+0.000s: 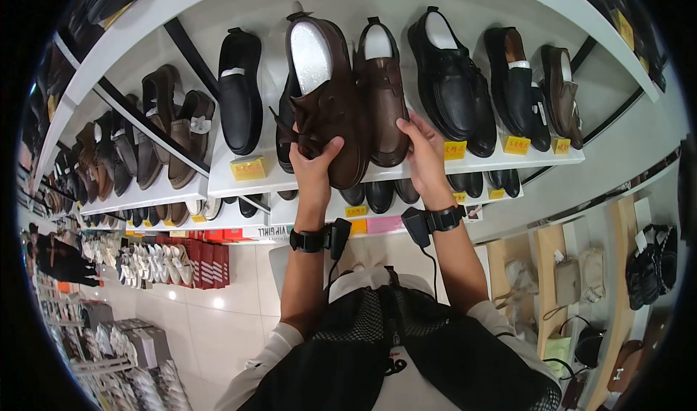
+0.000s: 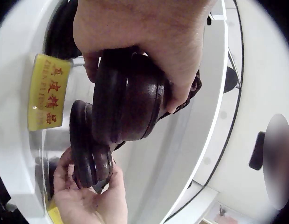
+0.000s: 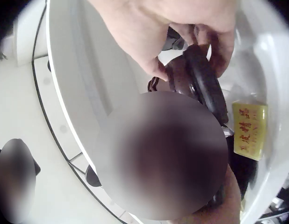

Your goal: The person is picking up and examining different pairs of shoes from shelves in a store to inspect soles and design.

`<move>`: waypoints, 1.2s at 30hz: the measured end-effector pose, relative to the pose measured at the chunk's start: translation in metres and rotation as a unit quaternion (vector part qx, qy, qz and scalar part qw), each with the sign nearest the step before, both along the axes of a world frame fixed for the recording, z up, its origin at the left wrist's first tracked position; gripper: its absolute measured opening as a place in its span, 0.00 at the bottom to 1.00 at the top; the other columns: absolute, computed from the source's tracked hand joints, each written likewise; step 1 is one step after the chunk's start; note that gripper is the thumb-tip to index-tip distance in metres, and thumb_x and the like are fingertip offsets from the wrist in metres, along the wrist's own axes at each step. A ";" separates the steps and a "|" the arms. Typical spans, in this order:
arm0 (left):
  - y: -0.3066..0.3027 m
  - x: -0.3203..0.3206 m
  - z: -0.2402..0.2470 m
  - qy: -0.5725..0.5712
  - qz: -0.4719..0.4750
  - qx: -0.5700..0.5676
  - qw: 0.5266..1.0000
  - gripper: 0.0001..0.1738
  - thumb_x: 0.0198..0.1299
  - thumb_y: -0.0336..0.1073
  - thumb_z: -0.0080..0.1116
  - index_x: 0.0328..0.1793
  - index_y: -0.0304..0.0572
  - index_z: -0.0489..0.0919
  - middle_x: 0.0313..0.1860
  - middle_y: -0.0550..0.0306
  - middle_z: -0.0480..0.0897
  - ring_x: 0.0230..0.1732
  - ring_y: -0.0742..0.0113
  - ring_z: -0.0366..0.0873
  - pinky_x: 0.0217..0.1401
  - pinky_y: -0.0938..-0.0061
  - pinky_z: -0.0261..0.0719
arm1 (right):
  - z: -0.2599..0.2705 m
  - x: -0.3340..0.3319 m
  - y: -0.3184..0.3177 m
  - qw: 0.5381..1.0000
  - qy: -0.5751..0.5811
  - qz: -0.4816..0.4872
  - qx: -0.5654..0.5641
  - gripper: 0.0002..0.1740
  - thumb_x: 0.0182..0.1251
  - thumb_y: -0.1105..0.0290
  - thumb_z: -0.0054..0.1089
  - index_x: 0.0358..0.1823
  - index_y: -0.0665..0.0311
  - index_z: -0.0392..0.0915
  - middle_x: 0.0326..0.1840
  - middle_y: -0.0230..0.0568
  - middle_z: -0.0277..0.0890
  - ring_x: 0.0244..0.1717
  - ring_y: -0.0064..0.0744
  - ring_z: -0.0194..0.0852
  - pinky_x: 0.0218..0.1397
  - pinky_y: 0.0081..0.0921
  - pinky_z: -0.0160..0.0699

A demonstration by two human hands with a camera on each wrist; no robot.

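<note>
A dark brown lace-up shoe (image 1: pixel 345 131) stands toe down toward the wearer, with white padding inside and its laces at the left side. My left hand (image 1: pixel 314 170) grips it near the toe, thumb over the upper. Just to its right is a second brown shoe (image 1: pixel 384 113), a slip-on style with a heel tab and white filling. The right hand (image 1: pixel 427 153) holds this one by the toe, thumb on top and fingers along the sole edge, as the right wrist view shows. Part of a black shoe (image 1: pixel 284 149) is hidden behind the lace-up shoe.
Black slip-on shoes (image 1: pixel 241 99) and black leather shoes (image 1: pixel 446 84) stand along the white shelf (image 1: pixel 305 184), with yellow price cards (image 1: pixel 249 168) at its front edge. A lower shelf holds more shoes. Bags (image 1: pixel 592 273) hang or stand at the right.
</note>
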State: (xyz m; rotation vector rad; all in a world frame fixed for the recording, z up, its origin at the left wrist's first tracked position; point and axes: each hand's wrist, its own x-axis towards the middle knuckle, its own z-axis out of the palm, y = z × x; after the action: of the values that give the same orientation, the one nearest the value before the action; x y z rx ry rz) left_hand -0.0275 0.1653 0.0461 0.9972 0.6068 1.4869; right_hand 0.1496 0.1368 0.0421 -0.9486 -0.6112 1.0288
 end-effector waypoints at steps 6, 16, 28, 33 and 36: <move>-0.009 0.007 -0.006 -0.002 -0.046 -0.014 0.999 0.39 0.48 0.32 0.67 0.67 0.34 0.62 0.58 0.45 0.73 0.56 0.54 0.75 0.59 0.64 0.77 | -0.009 -0.002 -0.036 0.998 0.055 -0.021 -0.008 0.30 0.59 0.70 0.66 0.61 0.75 0.67 0.50 0.39 0.77 0.50 0.23 0.75 0.54 0.20 0.73; -0.007 0.023 -0.010 -0.037 -0.076 -0.021 0.996 0.32 0.49 0.25 0.68 0.62 0.31 0.68 0.53 0.48 0.78 0.50 0.63 0.78 0.54 0.71 0.78 | -0.027 0.005 -0.042 0.998 0.039 -0.034 -0.026 0.31 0.59 0.70 0.66 0.63 0.73 0.66 0.52 0.40 0.75 0.53 0.22 0.72 0.58 0.19 0.68; 0.007 0.025 -0.012 0.008 -0.063 -0.019 0.998 0.32 0.49 0.28 0.68 0.62 0.31 0.68 0.53 0.48 0.78 0.50 0.61 0.78 0.54 0.70 0.78 | -0.012 -0.007 -0.081 0.853 -0.519 -0.052 -0.011 0.45 0.50 0.68 0.73 0.70 0.60 0.59 0.57 0.53 0.71 0.50 0.41 0.77 0.46 0.30 0.78; 0.013 0.015 -0.001 0.062 -0.049 0.000 0.997 0.31 0.51 0.31 0.66 0.61 0.32 0.69 0.53 0.48 0.78 0.50 0.60 0.78 0.54 0.70 0.77 | -0.015 -0.020 -0.077 0.822 -0.566 -0.050 -0.048 0.40 0.54 0.61 0.69 0.69 0.50 0.63 0.35 0.48 0.77 0.31 0.44 0.78 0.35 0.31 0.77; 0.024 0.011 -0.007 0.086 -0.032 0.007 0.996 0.31 0.49 0.30 0.69 0.59 0.31 0.71 0.51 0.50 0.79 0.49 0.65 0.78 0.54 0.74 0.76 | -0.023 -0.017 -0.066 0.795 -0.597 -0.100 -0.040 0.37 0.56 0.58 0.67 0.68 0.46 0.65 0.26 0.45 0.76 0.24 0.42 0.77 0.29 0.33 0.76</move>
State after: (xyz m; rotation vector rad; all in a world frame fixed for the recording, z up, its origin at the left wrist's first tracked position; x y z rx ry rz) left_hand -0.0161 0.1898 0.0392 1.1535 0.6825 1.3586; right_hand 0.1322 0.0713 0.0189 -1.6807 -1.4650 0.1330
